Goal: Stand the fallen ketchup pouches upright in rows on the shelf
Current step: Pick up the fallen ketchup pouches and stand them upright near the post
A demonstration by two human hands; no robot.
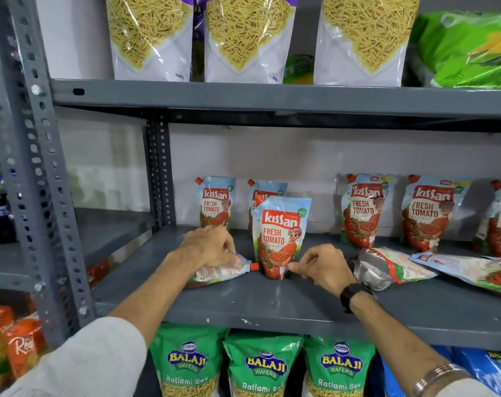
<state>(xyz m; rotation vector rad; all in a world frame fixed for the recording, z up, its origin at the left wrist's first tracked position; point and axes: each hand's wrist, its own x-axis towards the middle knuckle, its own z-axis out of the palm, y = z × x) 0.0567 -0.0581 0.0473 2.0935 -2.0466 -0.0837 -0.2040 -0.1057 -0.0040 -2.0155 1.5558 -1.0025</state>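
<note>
grey metal shelf (272, 305), you work at its left end; front lip bare in front of your hands, open deck between the front pouch and the back row. slotted upright post (157, 173) closes the left rear corner, the shelf above caps the headroom. your left hand (207, 249) is pressed down over a fallen ketchup pouch (215, 275) lying flat, cap (254, 266) pointing right, just beside the base of the standing front pouch (279, 239); fingers curled onto it, grasping. your right hand (321, 267) pinches the lower right corner of that standing pouch, watch (352, 296) on the wrist. just right of that hand, a fallen pouch showing its silver base (381, 267), and beyond it another flat pouch (467, 267) running to the frame edge; both crowd the front right. count: three fallen, six upright, five against the back wall (361, 210) plus the front one. three green balaji bags (265, 368) hang below the lip.
</note>
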